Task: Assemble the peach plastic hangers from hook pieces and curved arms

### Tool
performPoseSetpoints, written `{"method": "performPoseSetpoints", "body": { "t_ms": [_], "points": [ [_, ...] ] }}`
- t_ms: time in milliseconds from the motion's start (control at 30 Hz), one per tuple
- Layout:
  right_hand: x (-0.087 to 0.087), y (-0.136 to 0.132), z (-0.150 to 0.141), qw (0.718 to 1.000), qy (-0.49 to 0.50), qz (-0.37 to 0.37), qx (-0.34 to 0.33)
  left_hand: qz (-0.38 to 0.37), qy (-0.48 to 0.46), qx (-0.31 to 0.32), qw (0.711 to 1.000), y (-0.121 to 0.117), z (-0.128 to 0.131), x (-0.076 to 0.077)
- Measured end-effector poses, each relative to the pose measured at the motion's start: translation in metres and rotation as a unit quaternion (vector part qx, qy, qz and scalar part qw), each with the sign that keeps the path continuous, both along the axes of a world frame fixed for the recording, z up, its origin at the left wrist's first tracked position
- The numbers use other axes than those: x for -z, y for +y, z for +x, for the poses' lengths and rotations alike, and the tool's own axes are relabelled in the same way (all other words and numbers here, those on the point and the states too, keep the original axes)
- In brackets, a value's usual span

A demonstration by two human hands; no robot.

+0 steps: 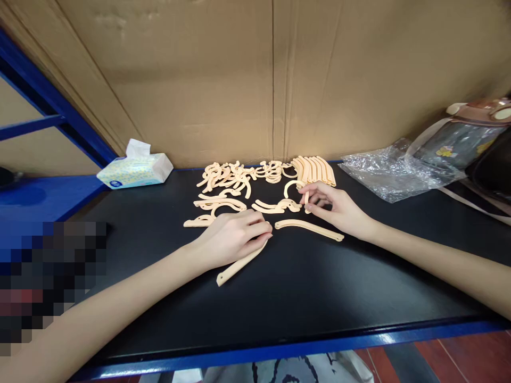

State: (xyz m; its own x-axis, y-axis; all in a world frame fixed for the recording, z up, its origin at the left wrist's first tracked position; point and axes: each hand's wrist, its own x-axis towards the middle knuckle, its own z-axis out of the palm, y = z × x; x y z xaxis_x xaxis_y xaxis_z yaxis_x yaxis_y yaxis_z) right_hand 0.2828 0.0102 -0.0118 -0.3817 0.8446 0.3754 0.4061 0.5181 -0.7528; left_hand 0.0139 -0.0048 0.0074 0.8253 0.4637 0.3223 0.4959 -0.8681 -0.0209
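My left hand (233, 236) is closed on one end of a long beige hanger arm (239, 266), whose free end with a small hole points toward the near side. My right hand (337, 210) pinches a beige hanger hook (293, 186) between thumb and fingers; part of it is hidden by the fingertips. Between the hands and a little nearer lies another curved hanger arm (309, 229). Beside my right fingertips rest a few joined pieces (275, 206). Past my left hand are more folded hanger pieces (219, 202), partly covered by that hand.
At the back, a loose pile of hooks (227, 175) lies left of a neat row of hanger arms (313, 170). A tissue pack (136, 170) stands at the left rear. Clear plastic wrap (385, 170) and a bottle (459, 138) are at the right. Cardboard (207, 80) closes the rear.
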Motion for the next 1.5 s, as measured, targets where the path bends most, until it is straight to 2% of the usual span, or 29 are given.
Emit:
{"method": "performPoseSetpoints", "body": {
  "t_ms": [200,367,667,833,1100,1400,1500],
  "points": [
    [0.001,0.0,0.0,1.0,0.0,0.001,0.001,-0.081,-0.018,-0.052,0.995,-0.007,0.004,-0.007],
    [0.001,0.0,0.001,1.0,-0.003,0.005,-0.002,-0.107,-0.008,-0.089,0.99,-0.013,0.007,-0.012],
    [-0.001,0.0,0.001,1.0,-0.015,0.026,0.008,-0.114,-0.021,-0.078,0.99,-0.011,0.005,-0.005],
    [-0.001,-0.001,-0.001,0.999,-0.019,0.029,0.01,-0.067,-0.016,-0.056,0.996,-0.014,0.008,-0.003],
    [-0.002,0.0,-0.001,0.999,-0.025,0.033,0.009,0.076,0.022,-0.021,0.997,-0.019,0.014,0.003],
    [-0.002,0.0,-0.001,0.999,-0.026,0.024,0.006,0.08,-0.019,-0.021,0.996,-0.019,0.016,-0.002],
    [-0.002,0.0,-0.001,1.0,-0.015,0.019,0.005,0.12,-0.008,-0.02,0.993,-0.017,0.015,0.0]
  ]
}}
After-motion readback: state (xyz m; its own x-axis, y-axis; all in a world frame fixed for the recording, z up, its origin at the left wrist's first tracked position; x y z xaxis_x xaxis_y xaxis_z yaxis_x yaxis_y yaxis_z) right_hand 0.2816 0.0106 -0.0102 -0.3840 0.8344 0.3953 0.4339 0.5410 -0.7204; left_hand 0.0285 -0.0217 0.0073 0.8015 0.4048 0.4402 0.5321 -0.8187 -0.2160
